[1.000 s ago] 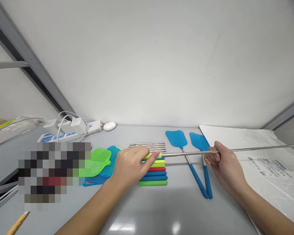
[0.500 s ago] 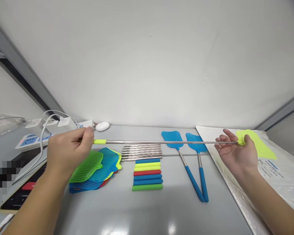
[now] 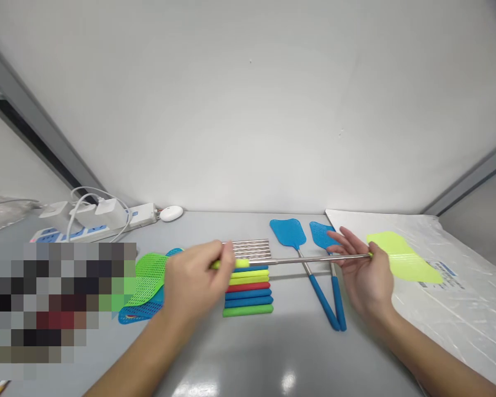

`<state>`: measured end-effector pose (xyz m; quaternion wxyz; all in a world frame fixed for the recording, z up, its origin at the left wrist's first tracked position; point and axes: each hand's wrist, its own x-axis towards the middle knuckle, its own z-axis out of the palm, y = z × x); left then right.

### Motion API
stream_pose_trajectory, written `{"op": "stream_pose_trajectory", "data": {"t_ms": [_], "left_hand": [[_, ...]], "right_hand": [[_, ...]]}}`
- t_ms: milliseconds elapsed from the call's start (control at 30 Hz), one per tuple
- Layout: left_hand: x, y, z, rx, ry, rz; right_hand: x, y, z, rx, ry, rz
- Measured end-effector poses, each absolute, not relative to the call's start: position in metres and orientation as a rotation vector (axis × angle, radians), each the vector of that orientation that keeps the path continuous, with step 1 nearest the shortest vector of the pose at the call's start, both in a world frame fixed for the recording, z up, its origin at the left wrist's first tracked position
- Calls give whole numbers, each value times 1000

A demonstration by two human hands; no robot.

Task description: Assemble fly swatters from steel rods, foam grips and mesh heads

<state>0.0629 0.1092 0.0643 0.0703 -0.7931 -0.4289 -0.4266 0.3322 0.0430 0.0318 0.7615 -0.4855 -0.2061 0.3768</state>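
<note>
A yellow fly swatter with a telescopic metal rod is held level above the table. My left hand is closed round its yellow grip. My right hand pinches the neck by the yellow head with the thumb, its other fingers spread. Beneath the rod lie several metal rods and a column of coloured grip sleeves, partly hidden by my left hand. Two blue fly swatters with blue handles rest behind and below the rod. Loose mesh swatter heads, green and blue, are stacked left of my left hand.
At the back left stands a white power strip with plugs and cables, beside a small white oval device. A plastic-wrapped white package covers the right side. A white wall rises behind the table. The left front is blurred out.
The rod is much shorter now. My left hand has moved right with the grip, and my right hand has come left and slightly down with the yellow head.
</note>
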Motion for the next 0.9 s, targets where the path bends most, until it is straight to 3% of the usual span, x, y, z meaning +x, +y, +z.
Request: {"op": "stream_pose_trajectory", "data": {"t_ms": [467,733,900], "left_hand": [[77,97,41,-2707,-1017,-1240],[51,127,51,-2593,-1145,-1153],[23,152,52,-2653,-1038,-1045]], "right_hand": [[323,35,39,-998,-480,818],[350,42,51,-878,-839,929],[365,48,47,-928,-641,868]]}}
